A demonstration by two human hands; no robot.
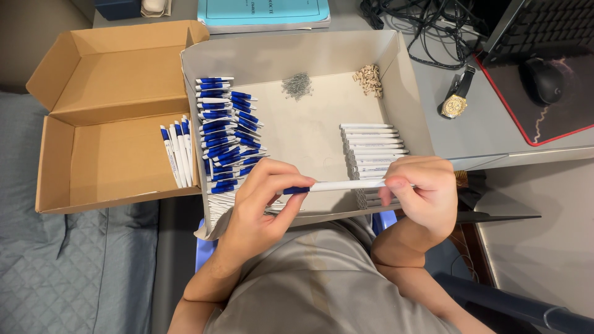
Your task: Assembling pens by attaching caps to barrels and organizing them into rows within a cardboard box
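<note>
A person in a grey shirt holds a white pen (346,185) level above a shallow white tray (411,105), the left hand (263,198) pinched on its blue end, the right hand (421,192) closed around the white barrel. Blue-capped pen parts (226,136) and white barrels (371,139) fill the tray. Beyond, a brown cardboard box (105,117) holds finished pens (176,151); the grey desk (482,124) carries a wristwatch (456,102), mouse (543,80) and cables (427,25).
</note>
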